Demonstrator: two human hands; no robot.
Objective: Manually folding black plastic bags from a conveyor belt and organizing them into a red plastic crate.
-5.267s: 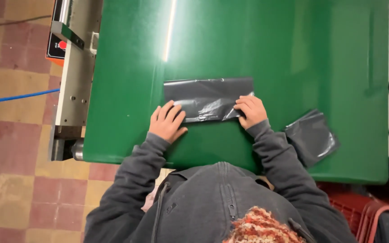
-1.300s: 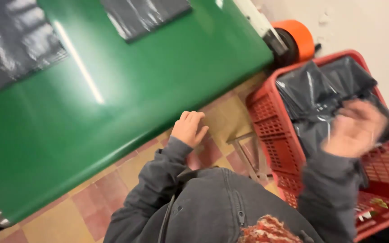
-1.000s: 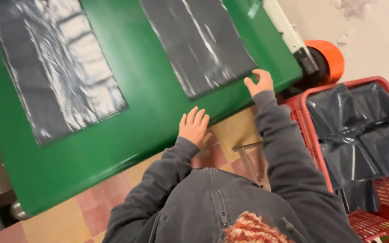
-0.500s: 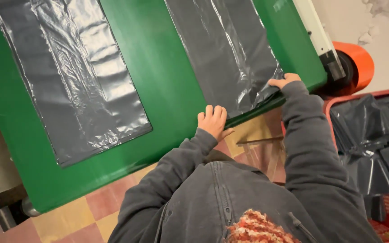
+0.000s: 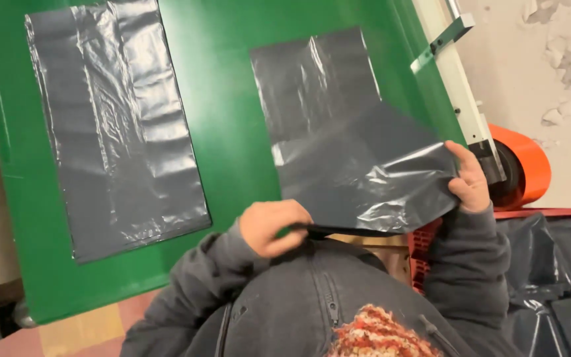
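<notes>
Two grey plastic bags lie on the green bench, and the view goes down over the person's head and dark jacket. At the left, the first grey bag lies flat and long on the bench, with many small wrinkles, and no hand touches it. A strip of bare green surface separates it from the second grey bag, which is further to the right. The far part of this second bag rests flat on the bench, while its near part is lifted and folded back over it toward the person. The left hand is clenched on the near edge of this bag, at the lower left corner, just at the edge of the bench. The right hand grasps the other corner of the same lifted edge, with fingers curled around the plastic. Behind the right hand there is an orange round part of the machine. Below it, at the right border, a red basket holds more dark bags.
</notes>
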